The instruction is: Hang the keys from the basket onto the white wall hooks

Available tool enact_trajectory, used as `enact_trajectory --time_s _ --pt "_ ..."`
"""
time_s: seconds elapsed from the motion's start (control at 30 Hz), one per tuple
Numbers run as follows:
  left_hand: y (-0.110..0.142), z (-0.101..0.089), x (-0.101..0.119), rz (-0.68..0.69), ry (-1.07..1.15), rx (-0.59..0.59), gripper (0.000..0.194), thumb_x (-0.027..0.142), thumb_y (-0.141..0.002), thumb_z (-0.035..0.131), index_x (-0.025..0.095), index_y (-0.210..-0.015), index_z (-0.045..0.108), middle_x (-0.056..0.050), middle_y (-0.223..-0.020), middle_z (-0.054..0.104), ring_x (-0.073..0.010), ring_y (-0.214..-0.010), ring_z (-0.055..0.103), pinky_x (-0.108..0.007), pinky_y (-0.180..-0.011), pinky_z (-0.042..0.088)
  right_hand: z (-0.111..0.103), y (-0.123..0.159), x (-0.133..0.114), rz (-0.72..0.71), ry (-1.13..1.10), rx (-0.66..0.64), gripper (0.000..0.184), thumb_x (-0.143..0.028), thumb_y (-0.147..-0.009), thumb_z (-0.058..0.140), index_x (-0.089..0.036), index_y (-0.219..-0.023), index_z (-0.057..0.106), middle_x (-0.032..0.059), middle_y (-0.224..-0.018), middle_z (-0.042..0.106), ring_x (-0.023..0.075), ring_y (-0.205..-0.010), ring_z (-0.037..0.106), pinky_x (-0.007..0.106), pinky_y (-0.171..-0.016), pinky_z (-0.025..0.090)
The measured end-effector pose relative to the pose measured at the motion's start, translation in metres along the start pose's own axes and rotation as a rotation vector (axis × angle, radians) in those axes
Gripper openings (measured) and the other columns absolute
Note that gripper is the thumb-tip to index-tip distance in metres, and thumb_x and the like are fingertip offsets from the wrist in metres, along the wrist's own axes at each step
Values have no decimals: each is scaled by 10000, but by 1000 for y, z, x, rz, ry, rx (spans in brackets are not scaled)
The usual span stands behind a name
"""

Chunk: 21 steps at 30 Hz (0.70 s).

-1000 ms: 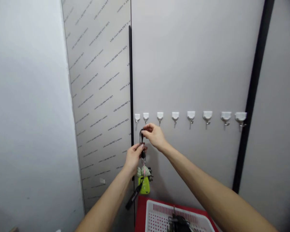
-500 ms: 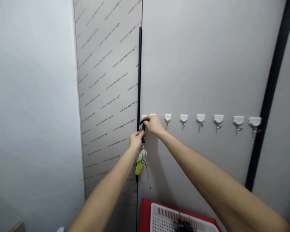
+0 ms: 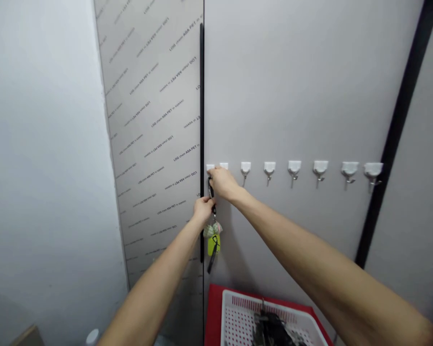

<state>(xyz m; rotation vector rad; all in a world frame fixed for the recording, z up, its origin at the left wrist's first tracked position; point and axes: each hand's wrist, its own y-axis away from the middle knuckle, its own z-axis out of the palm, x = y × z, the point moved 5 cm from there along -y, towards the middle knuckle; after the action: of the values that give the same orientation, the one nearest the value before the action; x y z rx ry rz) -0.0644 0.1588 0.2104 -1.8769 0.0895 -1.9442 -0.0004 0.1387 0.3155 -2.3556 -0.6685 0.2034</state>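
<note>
A keychain hangs between my hands along the panel seam: a black strap [image 3: 211, 188], a pale green-and-white charm [image 3: 210, 231] with some pink, a yellow-green tag [image 3: 212, 246] and a thin dark piece. My left hand [image 3: 203, 209] pinches the lower part of the strap. Higher up, my right hand [image 3: 222, 182] has its fingers closed at the strap's upper loop, against the leftmost white hook [image 3: 210, 167]. The hook's metal part is hidden behind those fingers, so I cannot tell whether the loop is on it.
Several white adhesive hooks [image 3: 269, 167] run in a row to the right. A long black handle [image 3: 202, 120] stands upright along the seam. Below, a white perforated basket [image 3: 238, 300] holds dark and metallic items [image 3: 270, 329] on a red surface [image 3: 212, 307].
My right hand has moved closer to the leftmost hook, raising the strap's loop to it. The charm and tag have swung round, with the tag now facing me. The camera view has shifted slightly.
</note>
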Motion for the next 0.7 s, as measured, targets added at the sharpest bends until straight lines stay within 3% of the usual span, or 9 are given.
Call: enact_trajectory --time_s 0.07,0.17,0.27,0.33,0.43,0.53,0.6,0.7 --pt "1 -5 0 24 -42 29 64 183 -551 494 121 -554 512 7 -515 486 -72 -470 426 -199 -492 333 -8 10 1 -38 -52 92 294 -120 -657 364 -154 -909 513 83 -910 510 154 -776 489 244 -657 366" --pt "13 -17 4 154 -187 140 237 146 -542 510 138 -778 525 -34 -750 539 -117 -694 483 -220 -641 356 -11 35 14 -54 -150 144 281 -168 -667 385 -161 -922 504 60 -906 499 120 -725 484 233 -666 359" --pt "40 -26 3 334 -361 222 343 170 -571 499 170 -913 477 -52 -939 493 -147 -875 439 -249 -741 335 9 77 38 -29 -213 43 256 -194 -664 407 -160 -887 528 41 -811 525 97 -657 482 225 -661 355" --pt "63 -25 -7 403 -417 195 325 178 -599 471 185 -924 467 -44 -975 470 -144 -905 423 -252 -758 332 32 114 56 11 -237 -76 248 -201 -657 418 -159 -867 542 32 -754 543 96 -634 483 223 -652 355" --pt "100 -12 -41 369 -481 31 282 163 -620 439 179 -900 477 -41 -933 488 -135 -865 441 -248 -745 343 73 180 78 96 -295 -305 244 -191 -649 421 -159 -851 553 35 -767 570 99 -618 493 213 -620 363" --pt "135 13 -87 221 -562 -260 267 156 -613 440 161 -875 493 -49 -870 520 -136 -810 463 -255 -730 352 107 242 89 173 -338 -502 231 -179 -651 409 -170 -821 564 39 -770 584 114 -638 505 210 -604 365" --pt "154 30 -116 128 -614 -429 265 159 -604 446 151 -862 505 -59 -855 533 -144 -793 471 -265 -727 353 120 271 94 206 -333 -553 223 -183 -650 411 -182 -810 567 41 -775 581 128 -683 507 217 -628 363" --pt "170 49 -144 65 -676 -544 286 152 -596 440 140 -874 509 -73 -877 536 -158 -814 465 -277 -743 342 130 295 100 253 -288 -546 245 -175 -634 429 -175 -844 555 58 -826 565 152 -783 491 238 -694 349"
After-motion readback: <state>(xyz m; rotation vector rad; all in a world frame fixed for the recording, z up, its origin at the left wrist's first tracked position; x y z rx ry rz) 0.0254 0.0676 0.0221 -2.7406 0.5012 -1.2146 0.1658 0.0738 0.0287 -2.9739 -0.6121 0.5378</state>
